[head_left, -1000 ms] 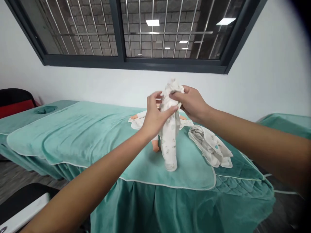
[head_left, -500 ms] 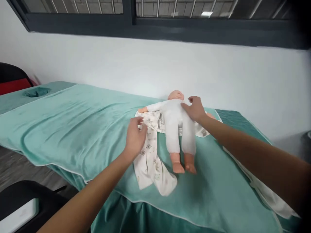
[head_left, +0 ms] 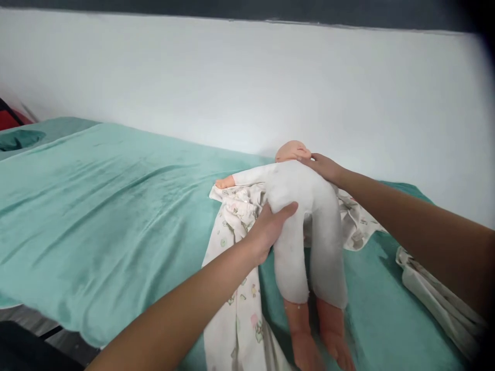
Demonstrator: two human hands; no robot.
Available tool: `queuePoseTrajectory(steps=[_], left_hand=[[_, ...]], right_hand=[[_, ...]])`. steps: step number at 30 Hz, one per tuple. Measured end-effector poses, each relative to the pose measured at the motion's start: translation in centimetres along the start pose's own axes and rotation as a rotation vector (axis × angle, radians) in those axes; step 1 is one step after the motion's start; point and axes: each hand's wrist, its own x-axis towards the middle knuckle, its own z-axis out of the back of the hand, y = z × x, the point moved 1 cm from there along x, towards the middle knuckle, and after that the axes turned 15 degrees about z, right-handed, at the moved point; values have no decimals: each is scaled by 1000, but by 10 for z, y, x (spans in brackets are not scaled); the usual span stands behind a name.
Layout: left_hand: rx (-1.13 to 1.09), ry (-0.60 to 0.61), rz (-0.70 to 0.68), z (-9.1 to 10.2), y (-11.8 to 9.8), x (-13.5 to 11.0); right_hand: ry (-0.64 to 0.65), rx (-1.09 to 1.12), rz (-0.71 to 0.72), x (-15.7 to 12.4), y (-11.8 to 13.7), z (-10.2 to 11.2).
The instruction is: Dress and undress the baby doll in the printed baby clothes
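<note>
A baby doll (head_left: 299, 190) with a white cloth body and flesh-coloured head, hands and feet lies on its back, its head towards the wall. My left hand (head_left: 268, 229) grips it at the hip, thumb on top and fingers tucked underneath. At the neck and shoulder my right hand (head_left: 320, 167) holds it, some fingers hidden behind the head. Patterned white baby clothes (head_left: 232, 278) lie under and beside the doll, the trouser legs running towards me. More patterned cloth (head_left: 358, 221) shows to the right of its body.
A green sheet (head_left: 116, 216) with wrinkles covers the bed. Folded pale cloth (head_left: 433, 293) rests at the right. The white wall (head_left: 193, 82) rises behind the bed. A dark chair part (head_left: 27, 350) stands at the lower left.
My left hand has moved right from above the clothes onto the doll's hip. My right hand has shifted up to its neck. The view has come closer and tilted down.
</note>
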Motion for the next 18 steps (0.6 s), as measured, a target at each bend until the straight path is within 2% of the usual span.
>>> queuePoseTrajectory(steps=[3, 6, 8, 10, 13, 15, 18], left_hand=[[5, -25, 5, 21, -22, -11], [97, -48, -87, 62, -48, -32], [172, -115, -144, 98, -65, -49], [232, -240, -179, 135, -79, -66], [289, -399, -165, 187, -91, -86], [322, -447, -125, 214, -92, -93], [386, -534, -103, 241, -87, -98]], right_hand=[[31, 40, -22, 10, 15, -5], [75, 79, 16, 28, 46, -23], [103, 97, 54, 43, 72, -45], [123, 117, 83, 57, 100, -73], [124, 168, 164, 75, 141, -119], [117, 208, 257, 85, 163, -147], [126, 246, 412, 97, 183, -177]])
